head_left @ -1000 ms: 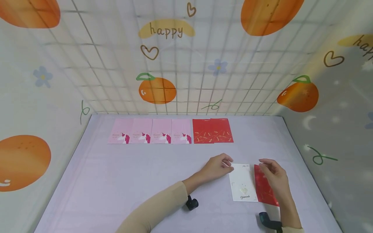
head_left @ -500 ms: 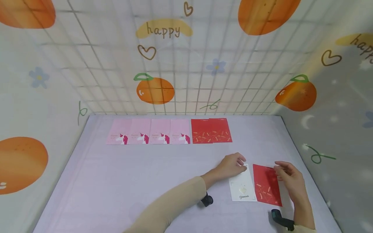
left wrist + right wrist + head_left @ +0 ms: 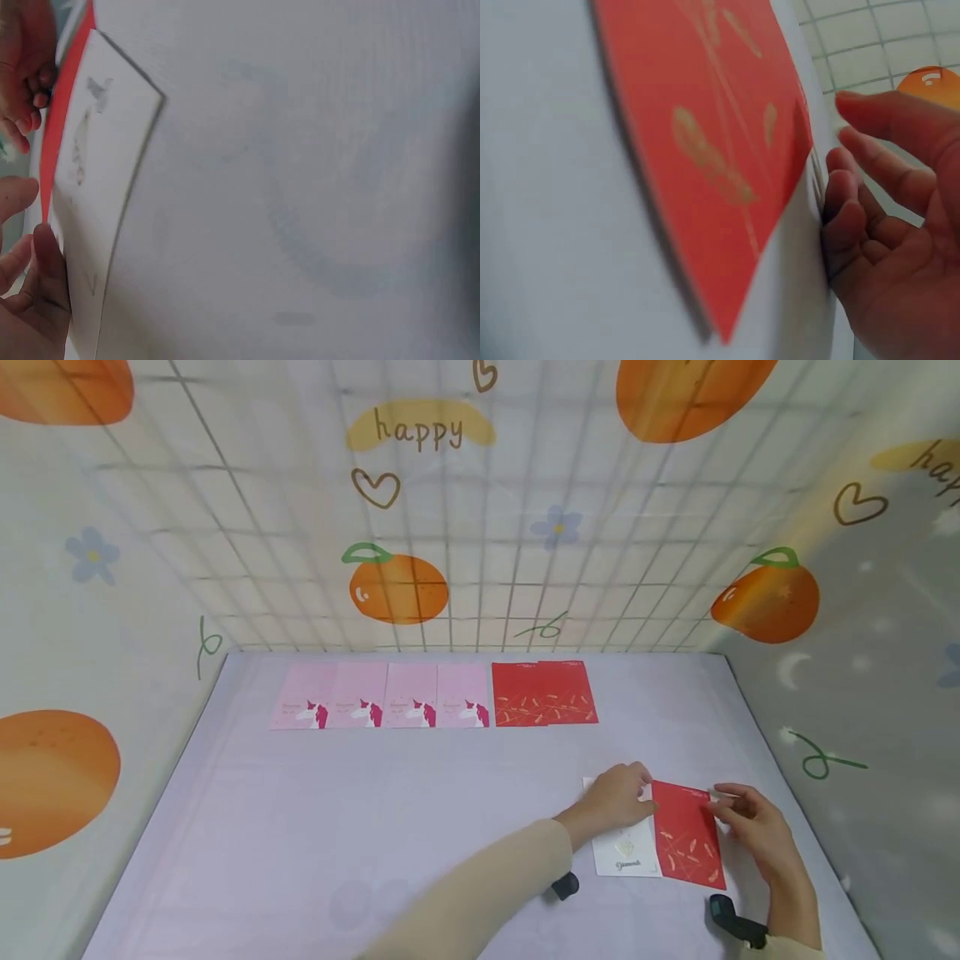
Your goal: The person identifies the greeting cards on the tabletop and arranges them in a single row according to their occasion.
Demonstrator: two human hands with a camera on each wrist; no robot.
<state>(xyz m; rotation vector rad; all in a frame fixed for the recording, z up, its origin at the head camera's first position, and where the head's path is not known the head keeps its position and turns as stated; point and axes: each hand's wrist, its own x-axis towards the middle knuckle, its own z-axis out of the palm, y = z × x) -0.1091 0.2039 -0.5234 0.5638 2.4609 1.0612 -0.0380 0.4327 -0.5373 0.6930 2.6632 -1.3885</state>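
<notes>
A red card (image 3: 684,835) with gold markings lies flat at the table's right. Its left edge meets a white card (image 3: 627,852) printed with a diamond. My left hand (image 3: 617,795) is over the white card's upper part and hides some of it. The left fingertips reach the red card's upper left edge; in the left wrist view the thumb (image 3: 49,259) and forefinger stand apart. My right hand (image 3: 759,827) is beside the red card's upper right edge, fingers loosely bent with nothing between them. Whether its fingertips touch the card is unclear.
Along the table's back edge lie a row of several pink unicorn cards (image 3: 412,681) and two overlapping red cards (image 3: 567,685). A printed curtain (image 3: 487,527) closes off the back and sides. Each wrist carries a small black camera (image 3: 738,922).
My left hand has moved right, from the white card's left edge across to the red card. My right hand has drawn right, off the red card, uncovering it.
</notes>
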